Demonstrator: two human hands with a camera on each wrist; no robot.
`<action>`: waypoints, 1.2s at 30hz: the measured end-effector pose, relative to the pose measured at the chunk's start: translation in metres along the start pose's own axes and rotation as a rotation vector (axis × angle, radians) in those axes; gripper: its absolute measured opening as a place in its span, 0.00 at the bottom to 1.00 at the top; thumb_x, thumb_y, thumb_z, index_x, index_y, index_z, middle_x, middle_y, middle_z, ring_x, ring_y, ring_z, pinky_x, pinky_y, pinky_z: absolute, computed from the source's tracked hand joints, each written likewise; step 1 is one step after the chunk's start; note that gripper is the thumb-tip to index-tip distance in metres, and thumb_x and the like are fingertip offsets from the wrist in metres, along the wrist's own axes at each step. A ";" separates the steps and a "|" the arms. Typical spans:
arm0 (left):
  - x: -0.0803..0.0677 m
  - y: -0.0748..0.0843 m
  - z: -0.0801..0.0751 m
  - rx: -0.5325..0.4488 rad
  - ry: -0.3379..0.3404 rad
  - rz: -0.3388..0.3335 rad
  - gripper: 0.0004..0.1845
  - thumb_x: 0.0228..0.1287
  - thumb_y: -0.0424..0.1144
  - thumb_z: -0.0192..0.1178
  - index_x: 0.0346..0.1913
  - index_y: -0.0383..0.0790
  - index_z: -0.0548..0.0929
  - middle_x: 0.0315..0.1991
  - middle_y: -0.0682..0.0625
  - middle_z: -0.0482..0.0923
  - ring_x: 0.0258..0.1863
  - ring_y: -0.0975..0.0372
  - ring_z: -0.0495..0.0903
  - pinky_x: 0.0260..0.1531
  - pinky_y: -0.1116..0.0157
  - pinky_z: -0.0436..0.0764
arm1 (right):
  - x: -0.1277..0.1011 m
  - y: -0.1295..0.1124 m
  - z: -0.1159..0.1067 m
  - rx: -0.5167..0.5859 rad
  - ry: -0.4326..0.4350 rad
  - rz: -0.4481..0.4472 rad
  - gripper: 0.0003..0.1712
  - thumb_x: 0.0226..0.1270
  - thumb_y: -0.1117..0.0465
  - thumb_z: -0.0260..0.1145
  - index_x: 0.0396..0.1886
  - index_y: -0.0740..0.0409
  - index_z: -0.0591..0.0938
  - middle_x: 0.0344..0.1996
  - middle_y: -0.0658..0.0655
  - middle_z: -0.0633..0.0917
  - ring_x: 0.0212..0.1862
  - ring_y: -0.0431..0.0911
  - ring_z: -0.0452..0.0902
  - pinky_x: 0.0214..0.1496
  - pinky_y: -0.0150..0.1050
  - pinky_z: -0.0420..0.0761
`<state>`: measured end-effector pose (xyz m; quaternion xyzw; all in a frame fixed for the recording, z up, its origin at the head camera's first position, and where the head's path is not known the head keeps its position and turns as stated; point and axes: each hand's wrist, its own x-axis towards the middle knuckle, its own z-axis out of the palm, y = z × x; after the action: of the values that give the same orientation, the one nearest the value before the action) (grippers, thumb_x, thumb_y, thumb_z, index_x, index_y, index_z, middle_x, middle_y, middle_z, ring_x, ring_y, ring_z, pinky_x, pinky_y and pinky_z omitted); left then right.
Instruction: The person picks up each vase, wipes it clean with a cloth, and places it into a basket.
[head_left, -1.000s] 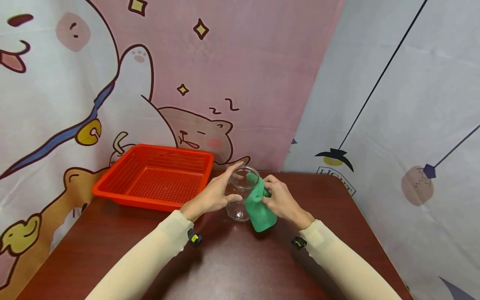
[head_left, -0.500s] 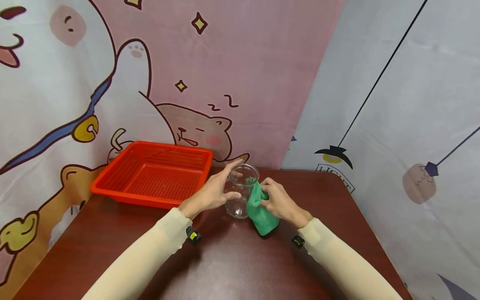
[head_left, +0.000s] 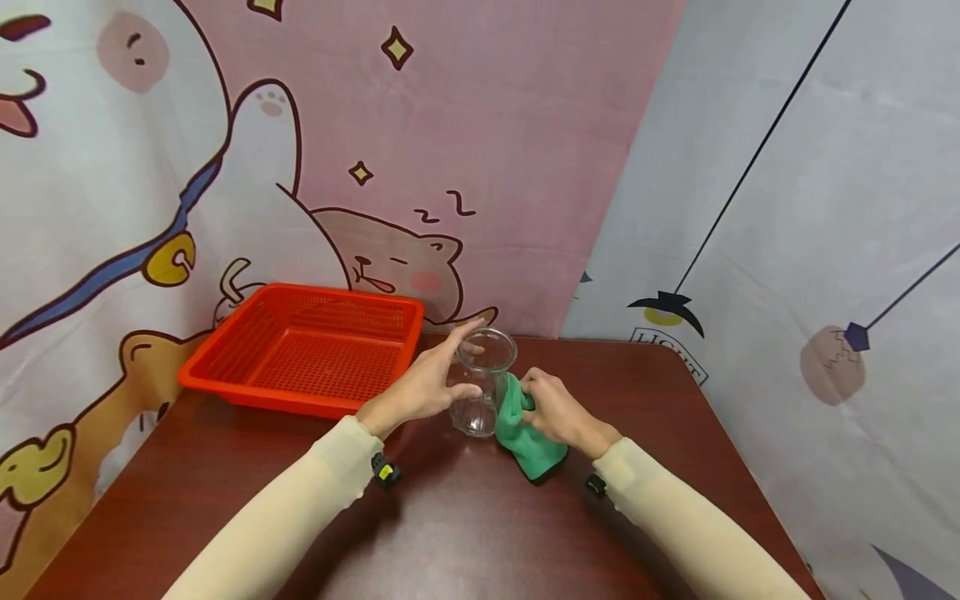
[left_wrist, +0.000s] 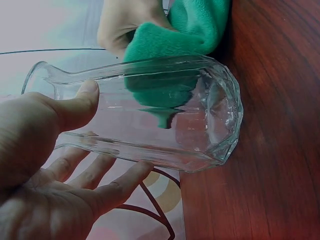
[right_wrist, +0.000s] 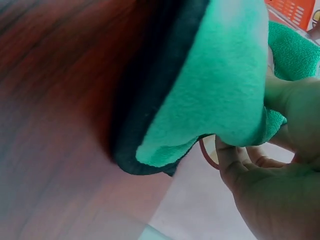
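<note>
A clear glass jar (head_left: 476,417) with a flared rim and faceted base stands upright on the table. My left hand (head_left: 417,383) holds its left side, thumb in front and fingers round the back, as the left wrist view shows the glass (left_wrist: 220,120) between them. My right hand (head_left: 558,408) grips a bunched green cloth (head_left: 534,450) against the right side of the jar, below the rim. In the right wrist view the cloth (right_wrist: 215,85) shows a dark edge and hangs from between thumb and fingers. Part of the cloth is seen through the glass.
A red plastic basket (head_left: 300,403) with perforated walls sits at the back left, close to my left hand. The dark wooden table (head_left: 480,533) meets a cartoon-printed curtain (head_left: 510,167) behind and a pale one (head_left: 787,208) at the right.
My right hand has slid the cloth down the jar's side, away from the rim, and its loose corner has swung lower right. My left hand keeps its hold on the jar.
</note>
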<state>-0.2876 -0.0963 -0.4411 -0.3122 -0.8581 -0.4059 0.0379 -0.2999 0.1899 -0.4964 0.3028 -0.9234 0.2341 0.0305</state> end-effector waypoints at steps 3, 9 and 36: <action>-0.001 0.001 0.000 -0.010 -0.003 0.007 0.61 0.70 0.32 0.83 0.96 0.54 0.54 0.75 0.41 0.87 0.77 0.40 0.85 0.79 0.38 0.82 | -0.001 0.002 0.002 -0.011 -0.033 0.014 0.15 0.70 0.67 0.87 0.32 0.54 0.86 0.49 0.57 0.88 0.54 0.50 0.89 0.54 0.43 0.89; 0.000 0.000 0.000 -0.009 -0.005 -0.005 0.61 0.70 0.32 0.84 0.96 0.55 0.55 0.75 0.42 0.87 0.77 0.42 0.85 0.79 0.39 0.83 | 0.000 0.007 0.006 -0.040 -0.046 -0.012 0.15 0.69 0.64 0.89 0.32 0.51 0.87 0.47 0.58 0.90 0.51 0.49 0.89 0.53 0.43 0.90; 0.000 0.002 0.000 -0.016 -0.010 -0.013 0.62 0.70 0.32 0.84 0.96 0.56 0.53 0.76 0.42 0.86 0.78 0.42 0.85 0.79 0.37 0.82 | -0.003 0.007 0.005 0.106 -0.016 0.091 0.19 0.62 0.63 0.90 0.52 0.49 0.96 0.47 0.52 0.94 0.51 0.42 0.87 0.55 0.42 0.88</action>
<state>-0.2868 -0.0956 -0.4393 -0.3091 -0.8569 -0.4115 0.0283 -0.3013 0.1939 -0.5046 0.2636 -0.9227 0.2812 -0.0037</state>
